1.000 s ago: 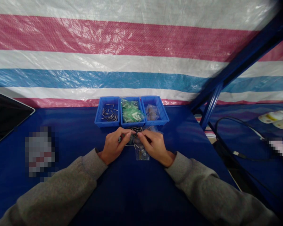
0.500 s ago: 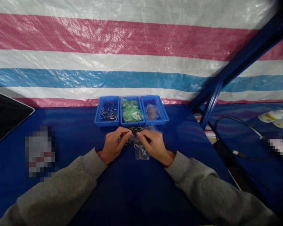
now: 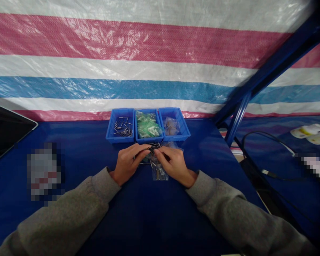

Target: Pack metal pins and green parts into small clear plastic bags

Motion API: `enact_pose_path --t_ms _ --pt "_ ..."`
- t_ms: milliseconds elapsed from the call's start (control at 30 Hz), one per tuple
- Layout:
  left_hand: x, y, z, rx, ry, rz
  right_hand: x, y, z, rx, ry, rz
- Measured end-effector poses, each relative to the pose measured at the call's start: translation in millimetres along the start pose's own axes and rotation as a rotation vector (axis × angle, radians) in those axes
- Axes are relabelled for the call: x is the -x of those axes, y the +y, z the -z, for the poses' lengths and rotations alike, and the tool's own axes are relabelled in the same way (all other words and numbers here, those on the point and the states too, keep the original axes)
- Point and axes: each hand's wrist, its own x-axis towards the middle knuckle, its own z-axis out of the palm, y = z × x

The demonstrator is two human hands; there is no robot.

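Observation:
In the head view, my left hand (image 3: 129, 160) and my right hand (image 3: 175, 164) meet in front of the blue bins, thumbs and fingertips pinched close together. Small dark pieces show between the fingertips, too small and too covered to name. Beneath my right hand lies a clear plastic bag (image 3: 159, 174) with a few brass-coloured screws in its lower end. Several thin dark metal pins or screws (image 3: 156, 145) lie just beyond the fingertips, partly hidden by the hands.
Three blue bins stand side by side: the left bin (image 3: 108, 131) holds loose metal pins, the middle bin (image 3: 149, 139) green and clear bags, the right bin (image 3: 185, 129) small clear bags. A blurred packet (image 3: 44, 172) lies left. Cables (image 3: 269, 174) and a blue metal frame (image 3: 238, 119) are right.
Both hands stay in nearly the same place with fingertips still pinched. The whole view has shifted very slightly; the bins and bag look unchanged.

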Motion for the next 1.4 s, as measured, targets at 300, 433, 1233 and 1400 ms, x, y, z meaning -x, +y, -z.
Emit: enact_pose_path --t_ms 300,433,1233,1400 --pt "-2.6 -0.8 0.8 0.047 -0.025 -0.014 0.0 -2.0 1.0 0.015 0.037 -0.007" --pt "-2.5 -2.6 0.7 0.065 -0.018 -0.014 -0.1 -2.0 1.2 0.004 0.043 -0.029" --pt "2.5 1.9 -1.7 -0.116 -0.016 -0.081 4.5 -1.7 -0.7 0.099 0.008 0.109" --pt "1.3 1.0 -3.2 -0.101 0.028 -0.056 6.3 1.0 -2.5 0.073 0.066 0.071"
